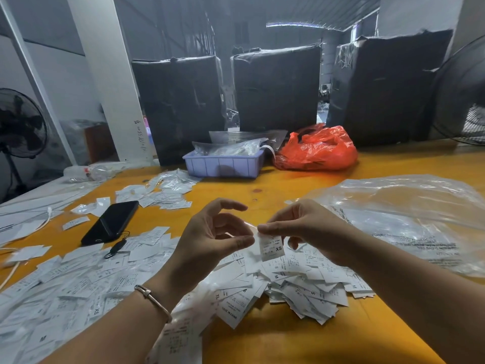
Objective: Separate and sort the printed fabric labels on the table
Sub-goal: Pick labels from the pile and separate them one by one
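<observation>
My right hand (307,227) pinches a small white fabric label (271,248) printed XS by its top edge, so it hangs above the table. My left hand (212,237) hovers just left of it, fingers loosely curved, thumb tip close to the label's edge; I cannot tell if it touches. Below both hands lies a loose heap of white printed labels (301,282) marked S, M and XL. A wider spread of labels (65,285) covers the table's left side, and a smaller scatter (162,193) lies farther back.
A black phone (110,223) with a strap lies on the orange table (288,337) to the left. A lilac tray (223,165), an orange plastic bag (317,149) and black-wrapped boxes (278,88) stand at the back. Clear plastic bags (409,214) lie on the right.
</observation>
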The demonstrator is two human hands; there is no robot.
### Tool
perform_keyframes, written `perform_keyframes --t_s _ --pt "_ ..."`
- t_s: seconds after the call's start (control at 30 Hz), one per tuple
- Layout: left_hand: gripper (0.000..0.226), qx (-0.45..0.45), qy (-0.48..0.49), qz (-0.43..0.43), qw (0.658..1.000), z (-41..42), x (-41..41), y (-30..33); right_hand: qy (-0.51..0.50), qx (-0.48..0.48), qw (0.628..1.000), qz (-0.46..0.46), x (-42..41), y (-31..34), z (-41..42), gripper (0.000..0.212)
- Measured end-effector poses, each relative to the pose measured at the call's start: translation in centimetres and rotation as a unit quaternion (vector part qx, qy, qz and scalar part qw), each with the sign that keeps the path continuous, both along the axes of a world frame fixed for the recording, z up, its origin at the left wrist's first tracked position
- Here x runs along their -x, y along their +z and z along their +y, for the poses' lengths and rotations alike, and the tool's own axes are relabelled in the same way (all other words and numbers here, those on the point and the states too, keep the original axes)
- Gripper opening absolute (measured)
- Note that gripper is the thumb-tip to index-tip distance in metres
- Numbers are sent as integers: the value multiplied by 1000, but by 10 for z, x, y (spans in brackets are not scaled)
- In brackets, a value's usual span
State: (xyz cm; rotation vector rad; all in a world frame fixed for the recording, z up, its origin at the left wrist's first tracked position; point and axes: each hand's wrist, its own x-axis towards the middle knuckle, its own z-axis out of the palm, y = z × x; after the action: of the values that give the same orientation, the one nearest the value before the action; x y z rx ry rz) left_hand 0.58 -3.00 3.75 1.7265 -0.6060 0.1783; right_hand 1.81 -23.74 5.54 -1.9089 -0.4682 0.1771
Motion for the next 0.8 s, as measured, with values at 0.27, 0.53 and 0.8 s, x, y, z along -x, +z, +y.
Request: perform_keyframes --t_s 0.27,0.53,0.8 --pt "55 -31 2 0 1000 -1 0 0 -13 -33 999 -38 2 2 -1 32" --pt "25 -61 -8 37 997 -1 1 -1 -12 38 987 -154 4 -1 2 7" --pt "22 -38 2 14 999 -3 1 -2 -80 -184 950 -238 9 23 -7 43"
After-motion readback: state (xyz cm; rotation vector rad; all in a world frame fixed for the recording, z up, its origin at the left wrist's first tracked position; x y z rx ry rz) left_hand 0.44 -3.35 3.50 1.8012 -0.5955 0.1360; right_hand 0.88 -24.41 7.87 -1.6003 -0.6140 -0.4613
